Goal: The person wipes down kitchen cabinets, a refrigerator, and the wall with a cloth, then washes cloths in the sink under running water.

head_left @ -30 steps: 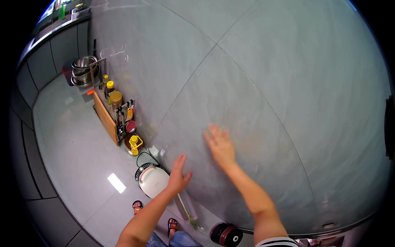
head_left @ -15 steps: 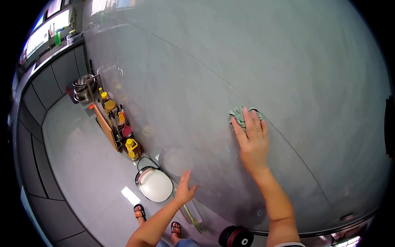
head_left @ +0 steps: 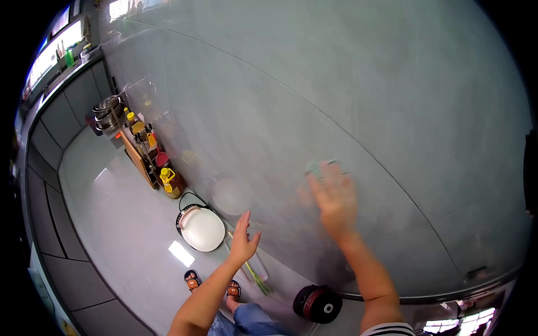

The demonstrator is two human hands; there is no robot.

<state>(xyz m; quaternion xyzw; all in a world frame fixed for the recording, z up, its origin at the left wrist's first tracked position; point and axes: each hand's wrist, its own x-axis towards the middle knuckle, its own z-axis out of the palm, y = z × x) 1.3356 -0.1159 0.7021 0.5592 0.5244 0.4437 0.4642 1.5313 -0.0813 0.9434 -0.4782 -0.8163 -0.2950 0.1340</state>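
Observation:
My right hand (head_left: 337, 208) presses a crumpled green cloth (head_left: 312, 168) against the glossy grey wall (head_left: 235, 112). Hand and cloth are smeared by motion, and the fingers cover most of the cloth. Lower and to the left, my left hand (head_left: 243, 245) is held out with nothing in it, thumb apart from the fingers. It hovers near the wall, beside a white-lidded appliance (head_left: 203, 229) and above some green stalks (head_left: 255, 274); whether it touches the wall I cannot tell.
Along the wall's foot stand a yellow-capped oil bottle (head_left: 170, 183), a wooden cutting board (head_left: 138, 159) and stacked metal bowls (head_left: 108, 112). A round dark red and black appliance (head_left: 318, 304) is near my legs. Grey cabinets (head_left: 59, 120) line the left.
My right hand and the cloth have moved slightly left and down across the wall. My left hand has risen slightly to the left in view. The camera has shifted a little.

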